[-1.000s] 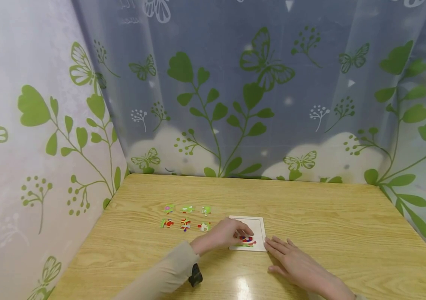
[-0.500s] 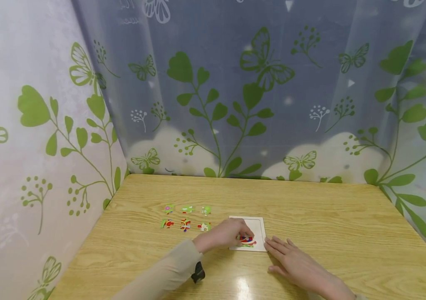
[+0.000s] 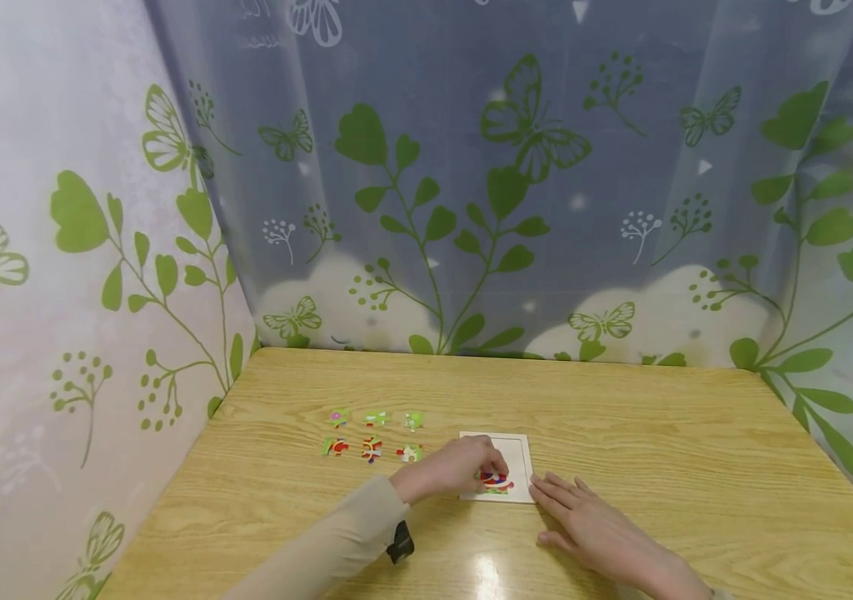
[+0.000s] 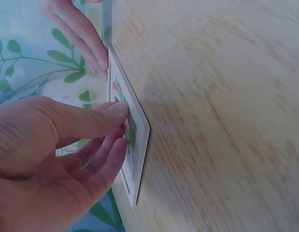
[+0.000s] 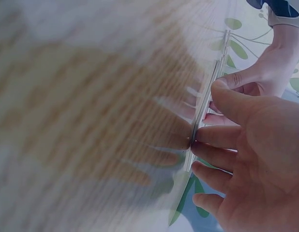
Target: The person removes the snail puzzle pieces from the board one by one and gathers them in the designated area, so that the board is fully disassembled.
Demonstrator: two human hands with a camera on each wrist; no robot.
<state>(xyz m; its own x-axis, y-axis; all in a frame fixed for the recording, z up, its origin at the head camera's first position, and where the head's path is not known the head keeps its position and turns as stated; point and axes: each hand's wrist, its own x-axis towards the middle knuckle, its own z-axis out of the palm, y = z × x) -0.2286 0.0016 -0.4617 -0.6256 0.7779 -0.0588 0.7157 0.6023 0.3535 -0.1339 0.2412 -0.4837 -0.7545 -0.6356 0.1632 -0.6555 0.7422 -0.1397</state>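
Note:
A white square puzzle board [image 3: 518, 455] with a thin dark inner outline lies on the table. Colourful jigsaw pieces [image 3: 497, 483], red, blue and green, sit in its lower part. My left hand [image 3: 456, 464] is over the board's left side, partly covering the pieces. In the left wrist view its thumb and curled fingers [image 4: 113, 145] pinch a puzzle piece [image 4: 124, 126] down at the board; most of that piece is hidden. My right hand [image 3: 595, 525] lies flat, with straight fingertips against the board's right edge, as the right wrist view also shows at the board [image 5: 207, 96].
Left of the board, several loose puzzle pieces [image 3: 371, 449] lie in two rows on the wooden table [image 3: 659, 433]. Patterned curtains [image 3: 426, 167] close off the back and sides. A dark wrist device [image 3: 400, 543] hangs under the left sleeve.
My left hand stays over the same spot of the board, its wrist and sleeve shifting slightly right and up. The right hand and the loose pieces have not moved.

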